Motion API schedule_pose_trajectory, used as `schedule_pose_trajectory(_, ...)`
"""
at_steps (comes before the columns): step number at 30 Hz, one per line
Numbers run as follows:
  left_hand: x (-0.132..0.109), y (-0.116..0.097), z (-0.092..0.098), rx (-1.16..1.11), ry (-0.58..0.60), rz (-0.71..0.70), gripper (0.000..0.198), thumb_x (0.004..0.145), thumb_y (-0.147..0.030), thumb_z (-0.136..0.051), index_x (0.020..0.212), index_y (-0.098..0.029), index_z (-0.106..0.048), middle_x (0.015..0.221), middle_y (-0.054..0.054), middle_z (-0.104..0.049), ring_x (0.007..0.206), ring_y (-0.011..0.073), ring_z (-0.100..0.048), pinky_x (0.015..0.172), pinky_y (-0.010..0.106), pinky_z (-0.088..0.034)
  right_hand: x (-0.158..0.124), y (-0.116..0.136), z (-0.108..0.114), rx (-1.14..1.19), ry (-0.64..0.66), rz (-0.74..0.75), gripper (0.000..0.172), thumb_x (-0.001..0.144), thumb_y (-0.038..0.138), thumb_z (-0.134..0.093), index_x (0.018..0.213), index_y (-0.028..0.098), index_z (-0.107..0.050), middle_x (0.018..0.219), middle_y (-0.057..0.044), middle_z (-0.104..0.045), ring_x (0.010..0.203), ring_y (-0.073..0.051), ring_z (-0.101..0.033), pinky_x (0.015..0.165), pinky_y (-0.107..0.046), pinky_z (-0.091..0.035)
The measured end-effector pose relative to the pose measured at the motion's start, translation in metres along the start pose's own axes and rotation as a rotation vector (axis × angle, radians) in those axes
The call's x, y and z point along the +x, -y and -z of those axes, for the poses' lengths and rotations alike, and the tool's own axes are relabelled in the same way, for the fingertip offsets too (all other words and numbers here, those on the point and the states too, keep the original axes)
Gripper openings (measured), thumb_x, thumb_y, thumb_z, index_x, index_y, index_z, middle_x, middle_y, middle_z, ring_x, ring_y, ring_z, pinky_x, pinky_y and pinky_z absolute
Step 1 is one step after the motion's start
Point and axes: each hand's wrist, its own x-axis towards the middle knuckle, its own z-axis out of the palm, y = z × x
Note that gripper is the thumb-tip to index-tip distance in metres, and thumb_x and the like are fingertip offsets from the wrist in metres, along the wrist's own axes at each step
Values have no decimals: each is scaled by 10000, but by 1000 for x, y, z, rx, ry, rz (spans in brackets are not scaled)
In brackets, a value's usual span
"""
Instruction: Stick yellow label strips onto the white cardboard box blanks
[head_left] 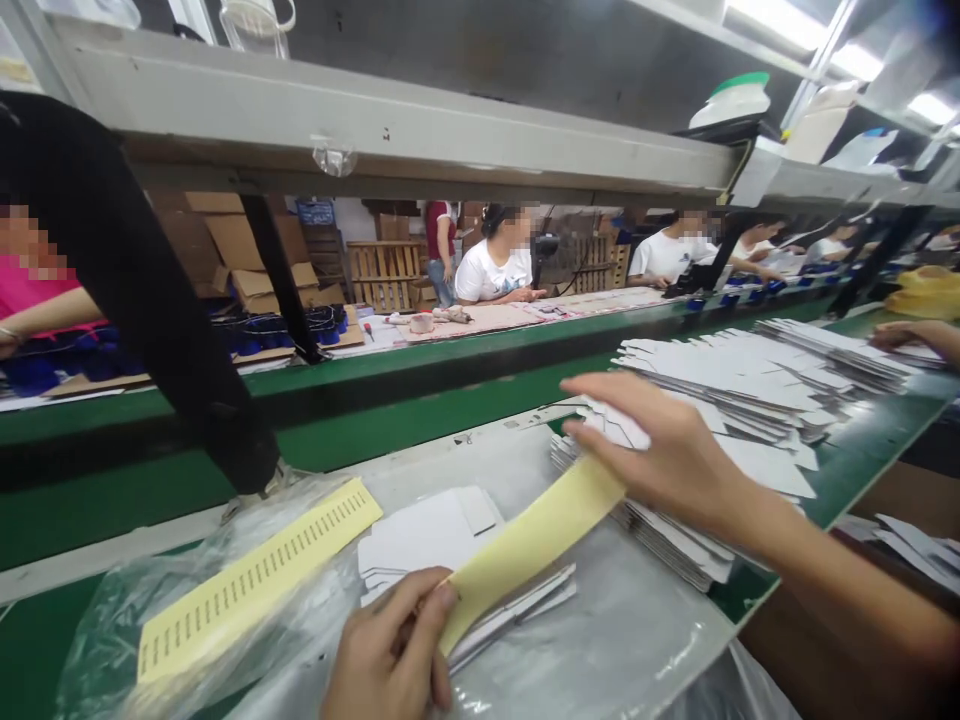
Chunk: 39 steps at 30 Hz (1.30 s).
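Note:
A blank-faced yellow paper strip stretches between my two hands. My left hand is closed, pinching the strip's near end between thumb and fingers. At the far end, my right hand has its thumb and fingers apart, and the strip's end passes against or under its palm; the exact contact is hidden. Below the strip lies a small stack of flat white cartons. To the left, a second yellow strip with rows of printed text rests on clear plastic film.
Many flat white cartons are piled to the right on the green table. Another person's hand is at the far right. A black post stands at the left, under an overhead shelf. Several people sit across the bench.

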Motion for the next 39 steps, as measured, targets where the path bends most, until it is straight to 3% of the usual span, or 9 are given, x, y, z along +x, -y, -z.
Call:
schedule_pose_trajectory(1, 3, -1, 3, -16, 66, 29, 403, 877, -553, -594, 968, -189, -740, 400, -35, -559, 385, 124, -533, 471, 196, -445, -5, 29, -4, 76, -36, 99, 255, 918, 175, -626, 1164, 118, -661, 1110, -138, -730, 1044, -255, -662, 938, -407, -518)
schedule_pose_trajectory(3, 8, -5, 11, -37, 191, 48, 395, 847, -519, -643, 1031, -180, -727, 487, -15, -619, 460, 133, -565, 495, 200, -449, -11, 78, -13, 192, 133, 281, 182, 902, 94, -593, 1065, 113, -671, 1001, -116, -730, 968, -246, -647, 894, -407, -501)
schedule_pose_trajectory(6, 14, -14, 27, -43, 191, 12, 357, 836, -477, -669, 1031, -183, -726, 533, -19, -617, 500, 134, -557, 506, 207, -443, -7, 110, -36, 265, 342, 321, 172, 929, 87, -533, 1014, 129, -676, 897, -76, -715, 854, -224, -626, 772, -374, -485)
schedule_pose_trajectory(11, 22, -24, 57, 89, 30, -211, 320, 924, -465, -570, 862, -187, -716, 584, -16, -587, 542, 120, -541, 539, 202, -435, 21, 96, -73, 442, 302, 270, 131, 958, 179, -599, 1063, 160, -676, 1074, -81, -683, 1014, -217, -592, 889, -363, -436)
schedule_pose_trajectory(15, 25, -17, 69, 235, -20, -374, 308, 968, -416, -514, 890, -200, -719, 740, 14, -651, 718, 150, -620, 661, 213, -481, 39, 97, -81, 558, 416, 342, 167, 985, 128, -527, 1032, 188, -676, 804, 4, -635, 761, -139, -554, 796, -311, -411)
schedule_pose_trajectory(21, 27, -25, 59, 37, -404, -220, 350, 858, -517, -649, 910, -192, -768, 662, 7, -634, 581, 137, -546, 580, 221, -483, 50, 103, -88, 548, 403, 291, 202, 999, 181, -503, 1006, 219, -702, 773, -4, -618, 695, -140, -532, 647, -288, -364)
schedule_pose_trajectory(28, 48, -62, 48, -88, -356, -146, 415, 793, -583, -681, 800, -171, -736, 508, -25, -516, 423, 90, -419, 400, 191, -333, 55, 86, -97, 549, 95, 298, 167, 988, 205, -549, 975, 217, -715, 974, -45, -725, 809, -165, -624, 708, -324, -419)
schedule_pose_trajectory(35, 59, -51, 46, -40, -311, -193, 412, 841, -572, -644, 810, -170, -730, 491, -16, -530, 410, 100, -467, 402, 190, -360, 53, 83, -111, 570, -57, 349, 199, 970, 97, -516, 936, 179, -694, 913, -50, -732, 777, -157, -626, 671, -309, -429)
schedule_pose_trajectory(39, 60, -47, 48, -15, -247, -200, 439, 859, -589, -618, 824, -164, -723, 475, -18, -520, 403, 104, -473, 402, 192, -367, 51, 86, -118, 662, -32, 318, 174, 963, 89, -512, 941, 182, -659, 915, -52, -724, 791, -162, -634, 679, -307, -452)
